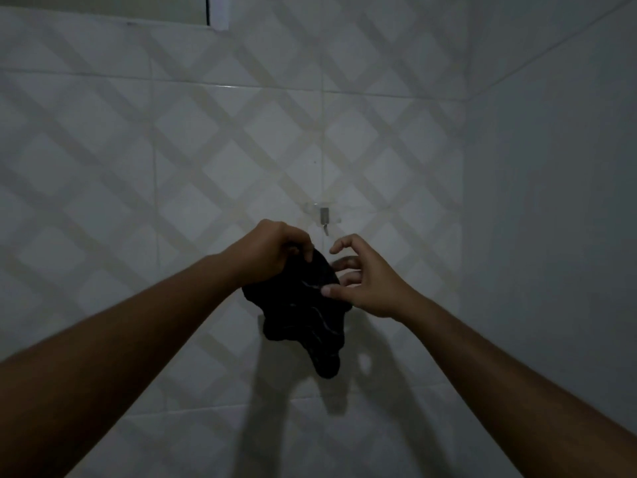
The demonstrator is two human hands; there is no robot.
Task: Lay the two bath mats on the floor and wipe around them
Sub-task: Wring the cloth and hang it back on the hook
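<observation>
A crumpled black cloth (303, 315) hangs in front of the tiled wall, just below a small metal hook (324, 218). My left hand (272, 250) pinches the cloth's top edge with closed fingers. To the right, my right hand (362, 277) touches the cloth's side with its thumb while the other fingers are spread and curled. The cloth's top sits a little lower than the hook and left of it. No bath mat or floor is in view.
A white tiled wall (172, 167) with a diagonal lattice pattern fills the view. A plain wall (551, 201) meets it at a corner on the right. A window frame edge (217, 15) shows at the top left. The room is dim.
</observation>
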